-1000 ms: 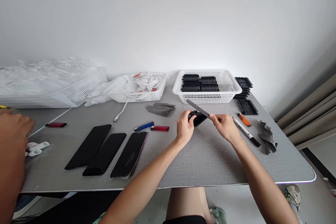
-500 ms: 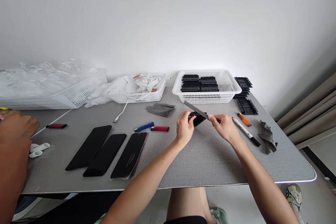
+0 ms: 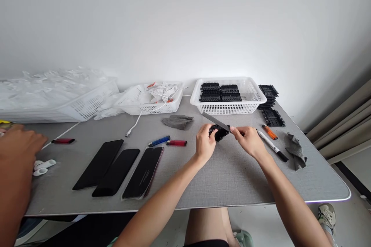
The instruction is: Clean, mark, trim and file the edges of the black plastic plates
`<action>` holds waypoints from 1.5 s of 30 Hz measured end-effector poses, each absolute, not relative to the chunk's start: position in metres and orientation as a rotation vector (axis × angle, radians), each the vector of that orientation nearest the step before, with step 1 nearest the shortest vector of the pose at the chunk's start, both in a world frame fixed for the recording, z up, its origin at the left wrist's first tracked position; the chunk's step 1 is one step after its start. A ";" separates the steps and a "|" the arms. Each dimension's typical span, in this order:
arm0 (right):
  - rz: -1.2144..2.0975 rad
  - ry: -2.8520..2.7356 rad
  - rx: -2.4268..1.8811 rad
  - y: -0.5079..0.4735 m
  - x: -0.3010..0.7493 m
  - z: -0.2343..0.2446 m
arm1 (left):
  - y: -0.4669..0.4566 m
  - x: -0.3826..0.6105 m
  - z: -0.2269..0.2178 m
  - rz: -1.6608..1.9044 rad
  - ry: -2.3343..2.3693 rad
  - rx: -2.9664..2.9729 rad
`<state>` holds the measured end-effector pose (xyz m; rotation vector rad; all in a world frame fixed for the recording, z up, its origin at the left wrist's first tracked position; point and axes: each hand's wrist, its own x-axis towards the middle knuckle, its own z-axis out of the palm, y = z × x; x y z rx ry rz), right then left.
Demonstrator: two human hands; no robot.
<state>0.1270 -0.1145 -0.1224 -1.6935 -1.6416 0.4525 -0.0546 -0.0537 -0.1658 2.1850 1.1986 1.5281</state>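
Note:
My left hand (image 3: 205,144) is closed on a black toothed plastic part (image 3: 222,134), held up over the table. In my right hand (image 3: 246,139) is a flat grey file (image 3: 215,121), its long blade pointing up and to the left. The blade lies across the top edge of the black part, and my right fingers are wrapped round its near end. Behind my hands stands a white plastic basket (image 3: 228,108) with several similar black parts (image 3: 210,96) inside. More of them are stacked (image 3: 273,117) right of the basket.
A marker (image 3: 272,145), an orange lighter (image 3: 269,132) and a grey cloth (image 3: 295,150) lie to the right. Left are another grey cloth (image 3: 177,122), lighters (image 3: 176,143), and black phone-like slabs (image 3: 143,173). A co-worker's hand (image 3: 21,142) reaches in at far left.
The file has shifted very slightly over the black part, and both my hands keep their holds. The co-worker's hand has moved a little to the right.

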 end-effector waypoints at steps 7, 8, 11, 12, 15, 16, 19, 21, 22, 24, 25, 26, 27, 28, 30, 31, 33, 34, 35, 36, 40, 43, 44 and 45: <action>0.801 -1.224 -1.524 -0.102 0.132 -0.137 | -0.057 -0.051 -0.165 1.535 1.241 2.076; 0.875 -1.192 -1.478 -0.100 0.129 -0.139 | -0.058 -0.050 -0.165 1.537 1.229 2.058; 0.953 -1.212 -1.442 -0.098 0.121 -0.144 | -0.063 -0.048 -0.160 1.545 1.189 2.019; 0.943 -1.236 -1.444 -0.097 0.118 -0.145 | -0.064 -0.048 -0.159 1.542 1.175 2.013; 0.921 -1.260 -1.416 -0.097 0.113 -0.149 | -0.068 -0.047 -0.156 1.497 1.148 2.001; 0.917 -1.251 -1.405 -0.097 0.112 -0.149 | -0.068 -0.047 -0.156 1.478 1.145 1.992; 0.871 -1.233 -1.399 -0.096 0.112 -0.151 | -0.068 -0.046 -0.158 1.449 1.145 1.936; 0.825 -1.245 -1.400 -0.096 0.112 -0.151 | -0.066 -0.046 -0.160 1.445 1.135 1.887; 0.809 -1.253 -1.400 -0.096 0.111 -0.150 | -0.066 -0.046 -0.160 1.449 1.132 1.858; 0.799 -1.268 -1.393 -0.096 0.111 -0.150 | -0.063 -0.046 -0.162 1.461 1.135 1.794; 0.806 -1.272 -1.385 -0.096 0.110 -0.149 | -0.062 -0.046 -0.162 1.467 1.139 1.759; 0.819 -1.274 -1.374 -0.097 0.109 -0.149 | -0.061 -0.046 -0.163 1.471 1.143 1.725; 0.833 -1.275 -1.362 -0.097 0.109 -0.149 | -0.060 -0.046 -0.163 1.476 1.147 1.691; 0.848 -1.277 -1.353 -0.096 0.109 -0.150 | -0.059 -0.046 -0.164 1.483 1.149 1.658; 0.875 -1.282 -1.350 -0.096 0.109 -0.150 | -0.056 -0.047 -0.166 1.511 1.160 1.585; 0.889 -1.288 -1.354 -0.096 0.109 -0.151 | -0.054 -0.047 -0.167 1.529 1.170 1.541; 0.912 -1.304 -1.363 -0.096 0.110 -0.150 | -0.049 -0.048 -0.171 1.548 1.202 1.430; 0.922 -1.313 -1.365 -0.096 0.111 -0.150 | -0.046 -0.048 -0.174 1.543 1.217 1.363; 0.928 -1.322 -1.367 -0.096 0.113 -0.149 | -0.044 -0.048 -0.176 1.528 1.223 1.291; 0.930 -1.334 -1.371 -0.097 0.114 -0.148 | -0.042 -0.048 -0.178 1.508 1.220 1.219; 0.953 -1.369 -1.421 -0.097 0.121 -0.145 | -0.036 -0.049 -0.183 1.469 1.187 0.965; 0.989 -1.299 -1.440 -0.096 0.123 -0.146 | -0.036 -0.050 -0.181 1.470 1.186 0.874; 0.988 -1.259 -1.439 -0.095 0.124 -0.147 | -0.036 -0.051 -0.179 1.462 1.182 0.873; 0.977 -1.217 -1.435 -0.095 0.124 -0.149 | -0.037 -0.051 -0.178 1.449 1.175 0.887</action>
